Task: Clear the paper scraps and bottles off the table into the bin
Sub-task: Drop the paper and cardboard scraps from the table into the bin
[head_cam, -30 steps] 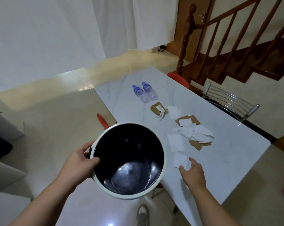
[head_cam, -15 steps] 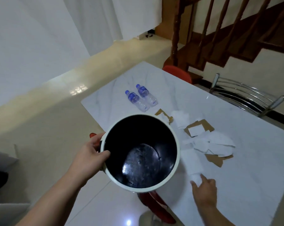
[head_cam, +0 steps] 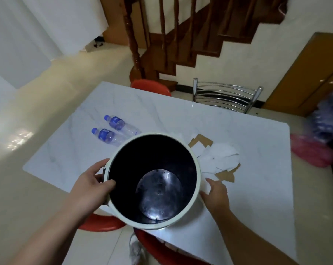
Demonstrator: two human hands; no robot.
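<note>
Gripping the rim of the bin (head_cam: 154, 180), the left hand (head_cam: 92, 185) holds it tilted above the near edge of the desk (head_cam: 257, 169), thumb inside. Right of the bin, the right hand (head_cam: 216, 194) lies spread open on white paper scraps (head_cam: 221, 159), grasping nothing. Beyond the bin, two bottles (head_cam: 114, 131) lie side by side.

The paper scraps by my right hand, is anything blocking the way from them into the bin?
Nothing visible does. The bin is held open-mouthed by the left hand, its rim right beside the paper scraps. The right hand rests at the nearest scrap, against the bin's side. The bin looks empty.
</note>
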